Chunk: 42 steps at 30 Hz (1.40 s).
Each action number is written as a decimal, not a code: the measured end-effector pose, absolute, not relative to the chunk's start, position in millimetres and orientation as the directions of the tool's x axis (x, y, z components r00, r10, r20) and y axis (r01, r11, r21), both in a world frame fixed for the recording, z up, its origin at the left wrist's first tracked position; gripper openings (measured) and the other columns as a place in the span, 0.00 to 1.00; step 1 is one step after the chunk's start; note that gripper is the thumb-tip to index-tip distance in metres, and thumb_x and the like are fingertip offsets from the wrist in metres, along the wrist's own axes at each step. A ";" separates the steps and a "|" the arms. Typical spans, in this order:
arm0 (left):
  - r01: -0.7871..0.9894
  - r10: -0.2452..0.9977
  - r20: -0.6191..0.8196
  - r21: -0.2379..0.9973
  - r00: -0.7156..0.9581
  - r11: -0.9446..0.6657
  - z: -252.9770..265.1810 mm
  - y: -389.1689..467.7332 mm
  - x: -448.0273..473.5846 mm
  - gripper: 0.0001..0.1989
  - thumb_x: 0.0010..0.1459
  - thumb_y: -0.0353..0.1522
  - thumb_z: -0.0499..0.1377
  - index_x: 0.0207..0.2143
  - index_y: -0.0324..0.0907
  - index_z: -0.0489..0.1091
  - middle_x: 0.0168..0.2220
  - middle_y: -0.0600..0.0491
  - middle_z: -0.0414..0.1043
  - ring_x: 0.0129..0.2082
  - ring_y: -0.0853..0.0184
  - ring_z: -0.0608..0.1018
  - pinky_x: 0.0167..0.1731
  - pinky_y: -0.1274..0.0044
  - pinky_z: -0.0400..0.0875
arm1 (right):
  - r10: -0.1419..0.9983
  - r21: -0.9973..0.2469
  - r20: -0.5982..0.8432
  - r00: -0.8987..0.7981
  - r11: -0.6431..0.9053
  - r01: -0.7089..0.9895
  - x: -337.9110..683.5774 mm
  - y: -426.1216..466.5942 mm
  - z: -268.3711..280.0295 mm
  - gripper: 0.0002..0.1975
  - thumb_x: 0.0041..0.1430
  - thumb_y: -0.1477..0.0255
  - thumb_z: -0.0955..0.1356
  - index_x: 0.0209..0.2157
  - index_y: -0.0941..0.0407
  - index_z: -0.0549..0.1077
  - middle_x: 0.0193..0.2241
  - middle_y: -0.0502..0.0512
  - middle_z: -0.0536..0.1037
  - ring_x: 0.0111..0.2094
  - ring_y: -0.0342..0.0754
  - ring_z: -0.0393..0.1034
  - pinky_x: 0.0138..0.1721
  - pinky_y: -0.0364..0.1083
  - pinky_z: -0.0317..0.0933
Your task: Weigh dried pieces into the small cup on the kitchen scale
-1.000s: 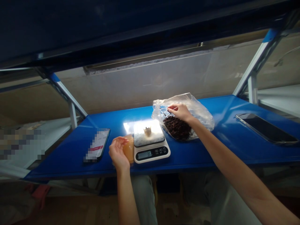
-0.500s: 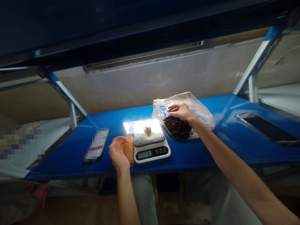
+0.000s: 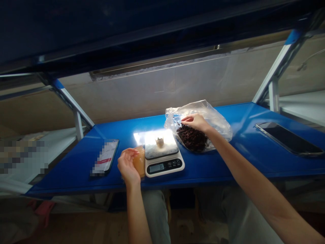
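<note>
Notably, little has changed over the last second: the fingertips of the right hand [image 3: 196, 122] dip slightly lower over the dark shredded material [image 3: 193, 138], while the display [image 3: 156, 168] shows the same figures, apparently 3.6. In my judgement, nothing further has reached the small pale cup [image 3: 159, 142] in that interval.

Right hand: fingertips drawn close together at the left side of the clear plastic bag [image 3: 217, 123]. Blur and dark contents prevent confirming whether a fragment is gripped between them. Left hand [image 3: 129, 166]: fingers loosely curled against the tan packet [image 3: 139, 164], just left of the digital scale [image 3: 166, 157]; a firm grip cannot be established. The hands are well apart.

Count on the desk [image 3: 76, 169]: one scale, with one cup standing on its platform and dark bits showing at the rim; one bag to the far right of the scale, holding one mound of uncounted pieces; one packet; two phones, a lit phone [image 3: 108, 156] at left and a dark-screened phone [image 3: 289, 139] at right.
</note>
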<state>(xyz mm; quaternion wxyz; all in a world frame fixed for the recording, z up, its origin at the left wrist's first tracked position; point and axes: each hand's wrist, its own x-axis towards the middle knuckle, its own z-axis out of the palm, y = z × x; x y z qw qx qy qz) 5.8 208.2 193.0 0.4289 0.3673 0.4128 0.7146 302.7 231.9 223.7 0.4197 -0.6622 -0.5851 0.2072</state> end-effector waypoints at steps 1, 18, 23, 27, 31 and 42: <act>-0.309 0.916 0.171 0.905 -0.362 -0.291 193.1 208.2 5.8 0.14 0.48 0.40 0.50 0.24 0.39 0.68 0.23 0.53 0.69 0.25 0.68 0.72 0.28 0.77 0.64 | 0.954 -0.797 0.205 0.221 0.031 0.603 303.0 231.7 223.3 0.07 0.53 0.74 0.71 0.35 0.61 0.79 0.34 0.60 0.82 0.38 0.52 0.78 0.38 0.44 0.71; -0.361 0.917 0.137 0.889 -0.375 -0.281 196.2 207.6 6.0 0.14 0.42 0.41 0.54 0.22 0.39 0.70 0.21 0.54 0.71 0.23 0.69 0.73 0.28 0.78 0.64 | 0.951 -0.789 0.244 0.189 0.081 0.609 302.7 234.4 220.8 0.10 0.43 0.77 0.74 0.32 0.60 0.81 0.33 0.59 0.82 0.37 0.54 0.77 0.38 0.46 0.71; -0.362 0.917 0.137 0.889 -0.375 -0.281 195.7 208.1 5.8 0.14 0.42 0.41 0.54 0.22 0.39 0.70 0.21 0.54 0.71 0.23 0.69 0.73 0.28 0.78 0.64 | 0.944 -0.831 0.255 0.211 0.102 0.547 304.8 236.0 221.5 0.10 0.42 0.78 0.73 0.32 0.61 0.80 0.33 0.59 0.82 0.34 0.52 0.77 0.34 0.46 0.72; -0.357 0.918 0.141 0.891 -0.371 -0.281 195.2 207.8 4.7 0.14 0.44 0.40 0.53 0.22 0.39 0.70 0.21 0.54 0.71 0.23 0.69 0.73 0.28 0.78 0.64 | 0.943 -0.873 0.257 0.212 0.133 0.470 304.1 234.5 225.7 0.11 0.40 0.78 0.74 0.31 0.60 0.80 0.34 0.59 0.82 0.34 0.52 0.77 0.35 0.47 0.72; -0.352 0.920 0.145 0.893 -0.365 -0.281 194.6 208.0 4.6 0.14 0.46 0.40 0.52 0.23 0.39 0.69 0.21 0.54 0.71 0.24 0.69 0.73 0.28 0.78 0.64 | 0.949 -0.913 0.251 0.189 0.168 0.372 300.7 228.3 235.8 0.13 0.41 0.73 0.75 0.33 0.59 0.80 0.35 0.59 0.82 0.37 0.53 0.77 0.40 0.49 0.70; -0.354 0.917 0.137 0.893 -0.374 -0.277 192.4 208.3 5.8 0.13 0.46 0.39 0.52 0.23 0.39 0.69 0.22 0.54 0.71 0.24 0.69 0.73 0.28 0.78 0.64 | 0.973 -0.975 0.223 0.055 0.223 -0.005 281.3 215.4 251.2 0.20 0.39 0.63 0.77 0.37 0.54 0.78 0.39 0.55 0.81 0.40 0.48 0.76 0.43 0.47 0.67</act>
